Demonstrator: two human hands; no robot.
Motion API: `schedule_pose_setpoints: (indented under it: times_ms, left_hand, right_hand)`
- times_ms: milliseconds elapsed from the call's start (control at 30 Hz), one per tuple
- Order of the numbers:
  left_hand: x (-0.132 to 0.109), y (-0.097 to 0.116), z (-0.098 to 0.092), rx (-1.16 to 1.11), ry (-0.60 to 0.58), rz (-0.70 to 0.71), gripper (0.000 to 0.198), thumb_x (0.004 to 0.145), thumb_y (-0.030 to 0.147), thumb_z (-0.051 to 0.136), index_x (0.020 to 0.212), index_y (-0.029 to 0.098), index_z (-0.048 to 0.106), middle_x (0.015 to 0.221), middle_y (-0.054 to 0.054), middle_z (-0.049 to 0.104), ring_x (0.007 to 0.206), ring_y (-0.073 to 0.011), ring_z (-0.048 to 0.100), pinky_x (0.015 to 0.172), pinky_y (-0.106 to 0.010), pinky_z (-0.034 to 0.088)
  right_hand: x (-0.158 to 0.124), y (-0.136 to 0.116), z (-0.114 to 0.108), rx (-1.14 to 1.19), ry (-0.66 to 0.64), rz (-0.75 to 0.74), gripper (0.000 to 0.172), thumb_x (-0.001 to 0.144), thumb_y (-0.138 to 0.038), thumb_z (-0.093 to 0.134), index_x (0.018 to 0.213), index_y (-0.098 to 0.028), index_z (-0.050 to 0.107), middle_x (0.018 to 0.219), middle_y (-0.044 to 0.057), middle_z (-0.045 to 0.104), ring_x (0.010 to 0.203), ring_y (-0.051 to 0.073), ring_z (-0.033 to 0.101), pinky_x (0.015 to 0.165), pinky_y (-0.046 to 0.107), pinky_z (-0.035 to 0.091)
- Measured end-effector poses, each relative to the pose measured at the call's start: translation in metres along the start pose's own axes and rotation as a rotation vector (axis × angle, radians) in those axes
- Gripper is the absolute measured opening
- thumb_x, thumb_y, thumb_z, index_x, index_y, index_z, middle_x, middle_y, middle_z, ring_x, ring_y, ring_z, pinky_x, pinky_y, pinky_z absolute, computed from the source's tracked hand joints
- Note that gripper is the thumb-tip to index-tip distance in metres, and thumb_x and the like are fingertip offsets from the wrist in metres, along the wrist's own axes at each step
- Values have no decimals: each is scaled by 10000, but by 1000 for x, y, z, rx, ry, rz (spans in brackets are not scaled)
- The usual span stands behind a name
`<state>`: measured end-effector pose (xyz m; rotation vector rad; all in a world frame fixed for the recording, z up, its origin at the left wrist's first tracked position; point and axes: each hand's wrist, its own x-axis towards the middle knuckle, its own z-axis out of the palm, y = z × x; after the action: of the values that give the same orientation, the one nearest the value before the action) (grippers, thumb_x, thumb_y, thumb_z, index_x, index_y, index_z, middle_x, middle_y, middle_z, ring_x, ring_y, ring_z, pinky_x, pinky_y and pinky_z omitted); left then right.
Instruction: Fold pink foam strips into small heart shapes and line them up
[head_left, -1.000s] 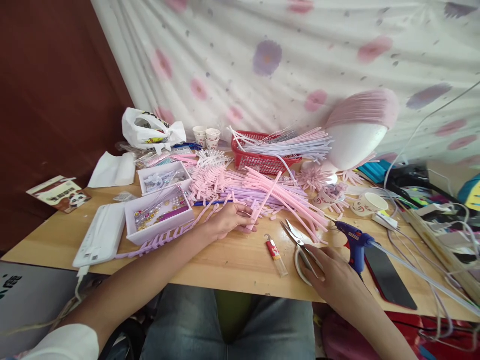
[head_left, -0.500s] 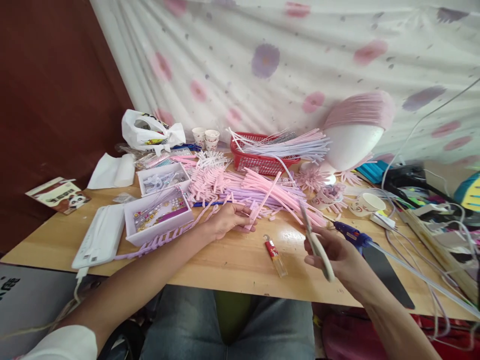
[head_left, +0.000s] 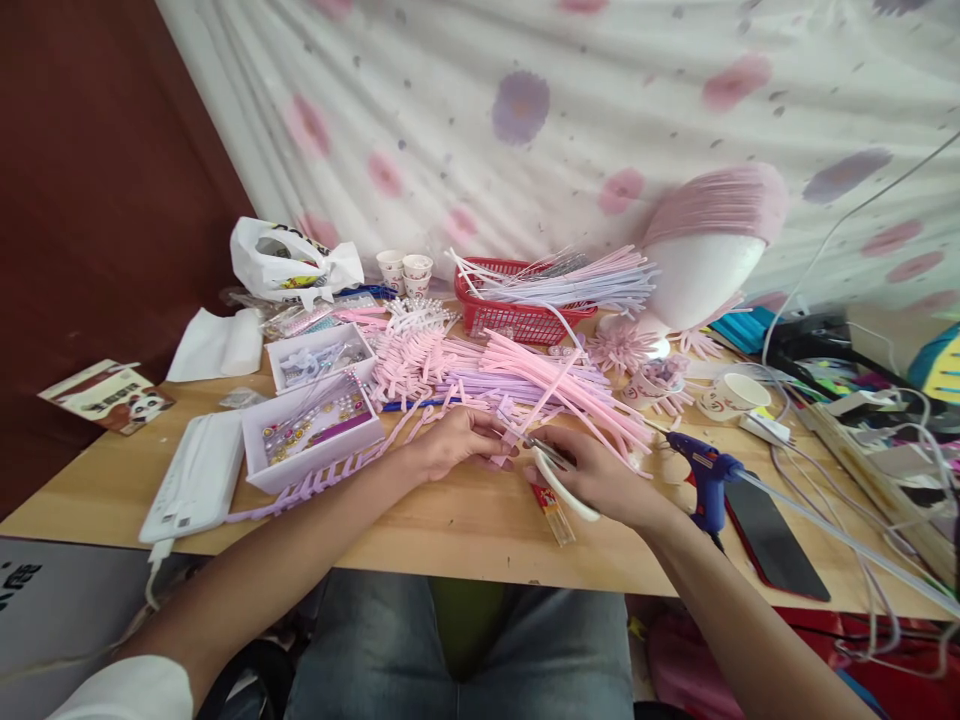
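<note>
My left hand pinches the near end of a pink pipe cleaner that slants up over a pile of pink and lilac pipe cleaners. My right hand grips white-handled scissors, whose blades point left and reach the held pipe cleaner close to my left fingers. A small red lighter lies on the wooden table just under my right hand.
A blue glue gun and a black phone lie right of my hand. White bead trays, a white power bank, a red basket, a foam head, paper cups and tangled cables surround the work spot.
My right hand picked the scissors up from the table, lifted them, then carried them left to the pipe cleaner in my left hand. My left hand stayed put.
</note>
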<state>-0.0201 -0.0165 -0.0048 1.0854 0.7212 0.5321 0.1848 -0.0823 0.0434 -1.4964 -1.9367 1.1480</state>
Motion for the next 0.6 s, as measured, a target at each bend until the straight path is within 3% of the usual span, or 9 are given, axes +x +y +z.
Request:
schedule_pose_setpoints:
  times_ms: [367, 600]
  left_hand:
    - [-3, 3, 3, 24, -34, -8, 329, 567, 313, 900, 806, 135, 761, 720, -39, 713, 640, -133, 654, 663, -265, 534]
    - [-3, 3, 2, 0, -13, -68, 392, 543, 306, 915, 867, 138, 770, 795, -47, 734, 697, -183, 717, 700, -292, 558]
  right_hand:
    - [-2, 13, 3, 270, -70, 6, 383, 834, -456, 693, 1068, -154, 726, 911, 53, 672, 820, 187, 581, 739, 291, 477]
    - [-2, 20, 4, 349, -73, 64, 382, 802, -463, 726, 1012, -145, 740, 797, 25, 637, 716, 146, 535, 660, 259, 428]
